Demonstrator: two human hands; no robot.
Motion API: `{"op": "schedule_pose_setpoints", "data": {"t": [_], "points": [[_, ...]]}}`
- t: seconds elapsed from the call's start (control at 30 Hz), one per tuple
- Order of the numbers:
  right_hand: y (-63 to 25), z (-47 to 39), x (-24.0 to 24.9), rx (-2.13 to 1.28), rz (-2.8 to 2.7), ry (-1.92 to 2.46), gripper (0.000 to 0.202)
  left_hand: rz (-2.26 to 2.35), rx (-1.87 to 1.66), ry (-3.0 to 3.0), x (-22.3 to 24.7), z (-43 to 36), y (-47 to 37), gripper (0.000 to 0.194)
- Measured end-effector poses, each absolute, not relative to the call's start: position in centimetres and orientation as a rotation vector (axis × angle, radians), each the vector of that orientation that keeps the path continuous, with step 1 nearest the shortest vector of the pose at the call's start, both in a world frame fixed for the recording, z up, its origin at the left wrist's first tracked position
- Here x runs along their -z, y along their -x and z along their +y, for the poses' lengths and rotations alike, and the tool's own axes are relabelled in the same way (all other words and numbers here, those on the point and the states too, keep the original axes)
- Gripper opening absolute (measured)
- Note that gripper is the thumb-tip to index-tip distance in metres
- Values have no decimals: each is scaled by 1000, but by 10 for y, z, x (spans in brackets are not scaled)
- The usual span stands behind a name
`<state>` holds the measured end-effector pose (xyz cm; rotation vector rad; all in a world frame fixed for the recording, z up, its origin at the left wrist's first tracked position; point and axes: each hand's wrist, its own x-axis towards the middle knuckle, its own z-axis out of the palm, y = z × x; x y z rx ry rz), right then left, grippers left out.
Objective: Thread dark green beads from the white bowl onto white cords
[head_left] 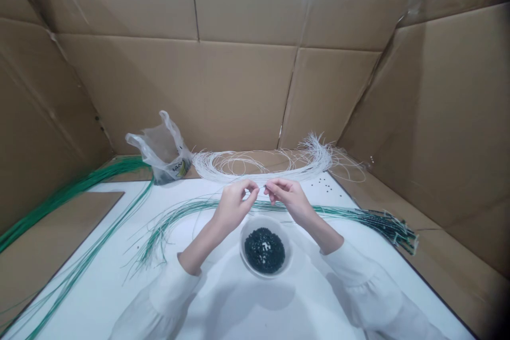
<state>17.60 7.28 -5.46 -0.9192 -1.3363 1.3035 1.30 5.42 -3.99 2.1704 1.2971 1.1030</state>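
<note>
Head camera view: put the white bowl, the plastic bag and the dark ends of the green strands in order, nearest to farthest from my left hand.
From your left hand:
1. White bowl, just below and to the right.
2. Plastic bag, up on the left.
3. Dark ends of the green strands, far over on the right.

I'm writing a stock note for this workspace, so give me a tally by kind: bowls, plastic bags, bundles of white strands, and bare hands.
Bowls: 1, the white bowl
Plastic bags: 1, the translucent bag
Bundles of white strands: 1, the white bundle
Bare hands: 2, the left hand and the right hand
Total: 5
</note>
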Motion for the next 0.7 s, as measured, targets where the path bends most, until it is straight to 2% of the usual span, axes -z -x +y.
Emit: {"op": "schedule_pose_setpoints", "data": {"t": [0.7], "points": [[-173,70,59,-1071,-1543,1004,25,1261,-1087,-2171,48,55,-14,20]]}}
